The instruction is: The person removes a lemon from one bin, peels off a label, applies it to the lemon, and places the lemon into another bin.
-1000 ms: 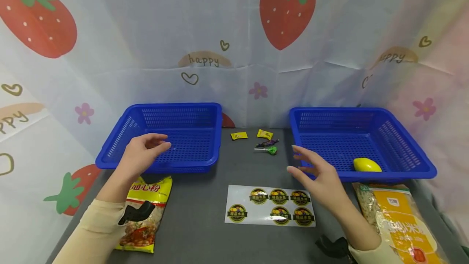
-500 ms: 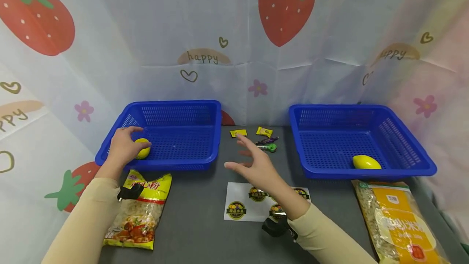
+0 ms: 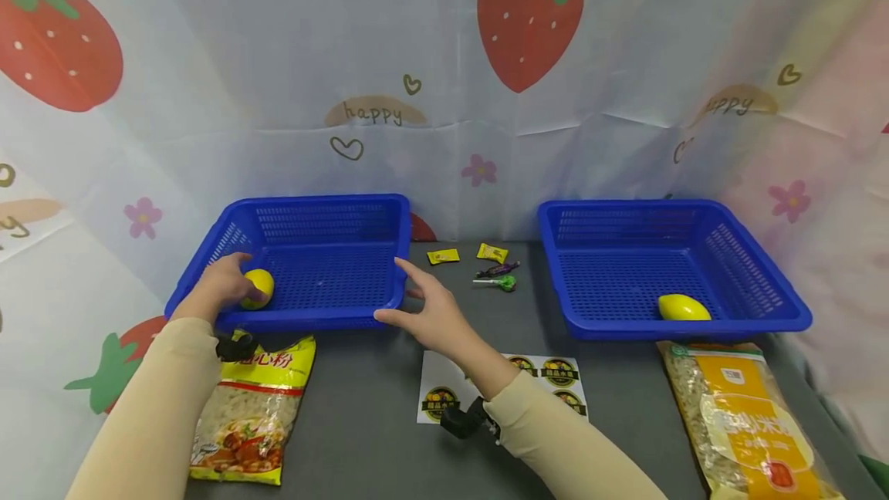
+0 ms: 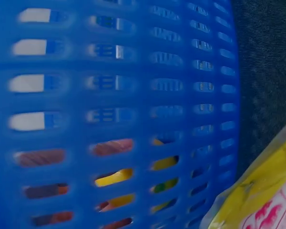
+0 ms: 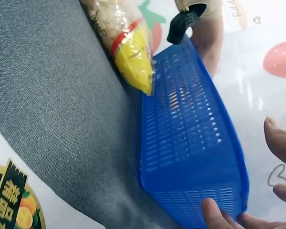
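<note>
My left hand (image 3: pixel 217 285) reaches into the left blue basket (image 3: pixel 322 322), its fingers and thumb around a yellow lemon (image 3: pixel 258 284) near the basket's left end. Through the basket's holes in the left wrist view, bits of the lemon (image 4: pixel 114 177) show between skin-toned patches. My right hand (image 3: pixel 434 311) is beside that basket's right front corner, thumb and fingers spread apart with nothing between them. In the right wrist view, its fingertips (image 5: pixel 212 212) overlap the basket's near end.
A second blue basket (image 3: pixel 667 328) at right holds another lemon (image 3: pixel 684 307). Two yellow-wrapped candies (image 3: pixel 443 256), a purple candy (image 3: pixel 497 270) and a green lollipop (image 3: pixel 505 282) lie between the baskets. A sticker sheet (image 3: pixel 437 376), a yellow food bag (image 3: pixel 253 415) and an orange bag (image 3: pixel 750 415) lie in front.
My left hand has moved left and lower in the left basket, and the lemon beside it has come into view. My right hand has swung left from the right basket to the left basket's corner.
</note>
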Demonstrator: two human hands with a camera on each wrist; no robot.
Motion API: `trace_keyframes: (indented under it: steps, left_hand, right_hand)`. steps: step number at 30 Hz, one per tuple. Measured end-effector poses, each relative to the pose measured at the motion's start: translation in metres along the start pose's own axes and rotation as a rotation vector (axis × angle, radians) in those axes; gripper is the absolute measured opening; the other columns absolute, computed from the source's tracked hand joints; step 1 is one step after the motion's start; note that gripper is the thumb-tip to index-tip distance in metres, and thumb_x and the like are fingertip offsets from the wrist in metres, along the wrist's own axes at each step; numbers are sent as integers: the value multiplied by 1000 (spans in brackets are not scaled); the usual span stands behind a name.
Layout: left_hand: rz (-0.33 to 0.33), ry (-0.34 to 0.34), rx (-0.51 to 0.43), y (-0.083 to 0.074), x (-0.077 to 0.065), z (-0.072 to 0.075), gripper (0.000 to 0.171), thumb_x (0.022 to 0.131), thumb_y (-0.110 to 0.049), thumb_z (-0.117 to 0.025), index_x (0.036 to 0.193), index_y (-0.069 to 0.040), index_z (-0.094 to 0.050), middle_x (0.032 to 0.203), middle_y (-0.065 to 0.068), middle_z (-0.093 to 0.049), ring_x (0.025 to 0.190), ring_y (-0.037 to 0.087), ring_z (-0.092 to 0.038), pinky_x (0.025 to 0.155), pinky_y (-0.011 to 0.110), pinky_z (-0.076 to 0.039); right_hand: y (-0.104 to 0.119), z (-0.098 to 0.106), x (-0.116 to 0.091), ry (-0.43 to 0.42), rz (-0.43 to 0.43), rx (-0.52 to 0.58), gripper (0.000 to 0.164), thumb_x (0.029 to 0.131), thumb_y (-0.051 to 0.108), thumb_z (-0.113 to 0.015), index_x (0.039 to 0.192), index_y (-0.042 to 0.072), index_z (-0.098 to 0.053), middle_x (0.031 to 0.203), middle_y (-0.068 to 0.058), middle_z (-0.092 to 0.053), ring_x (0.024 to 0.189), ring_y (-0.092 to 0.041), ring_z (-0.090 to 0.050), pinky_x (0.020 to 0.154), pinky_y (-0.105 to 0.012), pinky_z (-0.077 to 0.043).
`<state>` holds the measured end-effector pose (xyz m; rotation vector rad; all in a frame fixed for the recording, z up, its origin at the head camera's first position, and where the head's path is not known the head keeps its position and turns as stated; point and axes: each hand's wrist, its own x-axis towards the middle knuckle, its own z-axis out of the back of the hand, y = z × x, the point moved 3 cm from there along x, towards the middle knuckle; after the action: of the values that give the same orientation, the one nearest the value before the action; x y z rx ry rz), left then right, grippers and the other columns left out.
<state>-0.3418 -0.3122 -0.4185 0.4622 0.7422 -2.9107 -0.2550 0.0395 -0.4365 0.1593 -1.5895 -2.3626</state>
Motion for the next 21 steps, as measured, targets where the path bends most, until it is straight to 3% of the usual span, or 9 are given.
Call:
trace_keyframes:
  steps: [5, 8, 14, 18, 21]
  left_hand:
    - [-7, 34, -10, 3, 2, -2, 78, 89, -20, -77, 145, 17, -37, 135, 41, -46, 115, 52, -51, 104, 68, -42]
    - [-44, 30, -9, 4, 5, -4, 69, 88, -20, -79, 137, 16, -47, 128, 37, -53, 106, 46, -55, 100, 64, -46]
    - [-116, -6, -32, -5, -2, 1, 75, 88, -20, -77, 146, 12, -41, 140, 37, -46, 113, 47, -49, 101, 64, -44]
    - [-144, -21, -103, -16, -10, 8, 80, 90, -25, -76, 153, 5, -36, 149, 36, -38, 113, 46, -54, 97, 57, -51]
    - [-177, -18, -188, -27, -20, 12, 71, 95, -27, -71, 154, -2, -39, 155, 33, -32, 120, 45, -53, 97, 54, -53]
  right_hand:
    - [-3, -6, 6, -14, -31, 0, 81, 89, 43, -77, 158, 29, -36, 163, -6, -35, 137, -37, -51, 103, -55, -49]
    - [-7, -8, 7, -11, -26, 2, 79, 91, 41, -76, 157, 21, -38, 162, -7, -36, 136, -37, -52, 105, -54, -49]
    - [-10, -9, 8, -5, -17, -17, 78, 91, 38, -76, 157, 17, -38, 164, -6, -32, 136, -36, -52, 106, -54, -48]
    - [-12, -9, 7, -8, -19, -49, 79, 91, 40, -75, 157, 20, -38, 165, -3, -30, 136, -34, -53, 107, -53, -47]
    - [-12, -9, 7, -4, -21, -64, 78, 91, 42, -75, 157, 22, -38, 165, -2, -30, 135, -34, -54, 107, -52, -48]
